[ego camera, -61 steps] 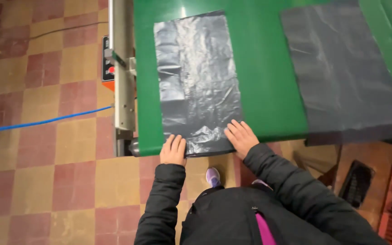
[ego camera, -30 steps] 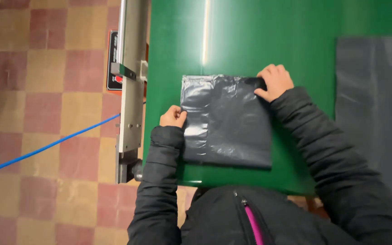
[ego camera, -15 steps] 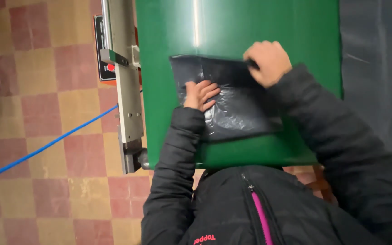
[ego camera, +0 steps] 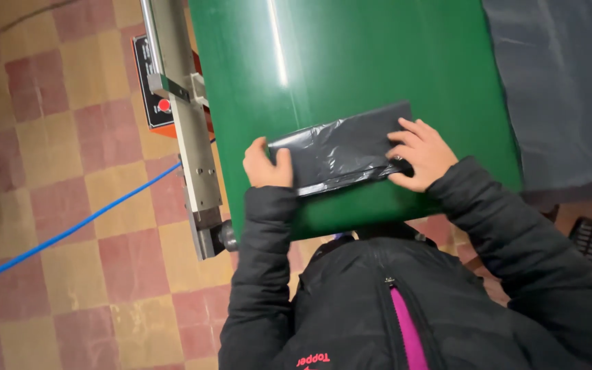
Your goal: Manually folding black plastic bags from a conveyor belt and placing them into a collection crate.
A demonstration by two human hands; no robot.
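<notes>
While folded: crinkly black plastic bag (ego camera: 340, 151)

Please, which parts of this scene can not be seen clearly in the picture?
- Head view: underside and inner layers of the folded black plastic bag, hidden by its own top layer.
- Left hand palm, facing down on the bag.
- Right hand thumb, tucked under.
- Flat dark grey plastic sheet, cut off by the top and right edges.

The gray sheet (ego camera: 570, 89) runs off the top and right edges. The right hand (ego camera: 421, 154) hides part of the folded black bag (ego camera: 340, 147).
</notes>
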